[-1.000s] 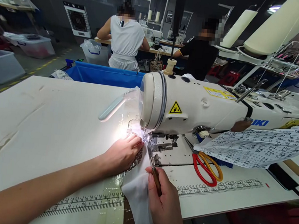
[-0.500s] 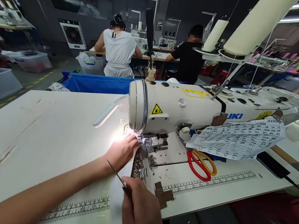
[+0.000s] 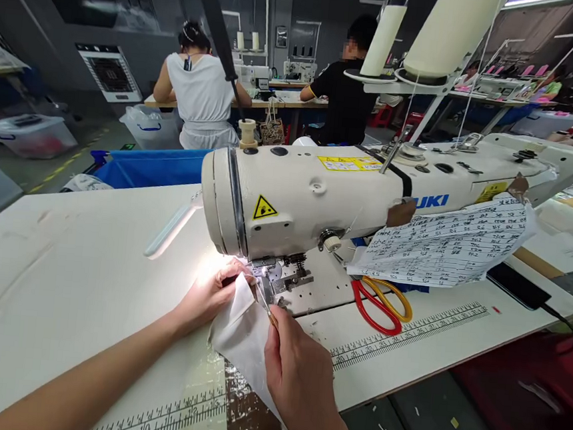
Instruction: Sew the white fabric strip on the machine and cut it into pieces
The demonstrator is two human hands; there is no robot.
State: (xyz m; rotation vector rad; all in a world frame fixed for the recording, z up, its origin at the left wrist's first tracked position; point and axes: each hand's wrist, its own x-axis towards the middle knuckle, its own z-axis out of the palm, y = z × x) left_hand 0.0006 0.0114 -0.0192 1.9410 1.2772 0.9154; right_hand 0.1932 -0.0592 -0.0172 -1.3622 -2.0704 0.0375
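Note:
Under the lit head of a white sewing machine (image 3: 297, 202), my left hand (image 3: 211, 299) pinches the edge of a piece of white fabric (image 3: 249, 325) between thumb and fingers. The fabric is folded up beside the needle area and hangs down toward me. My right hand (image 3: 298, 363) grips a thin awl (image 3: 265, 298) by its wooden handle. Its metal shaft points up and left at the fabric, close to my left fingertips; whether the tip touches the cloth I cannot tell. The needle itself is hidden behind the machine head and my fingers.
Scissors (image 3: 383, 307) with red and yellow handles lie right of the machine bed. A written paper sheet (image 3: 444, 245) hangs off the machine arm, near a phone (image 3: 518, 285) with a cable. Printed rulers (image 3: 416, 337) mark the table. Two people sit working at machines beyond.
My right hand has brought the awl forward, its shaft now beside the fabric. My left hand has drawn back slightly and lifted the cloth's edge. The view has shifted right.

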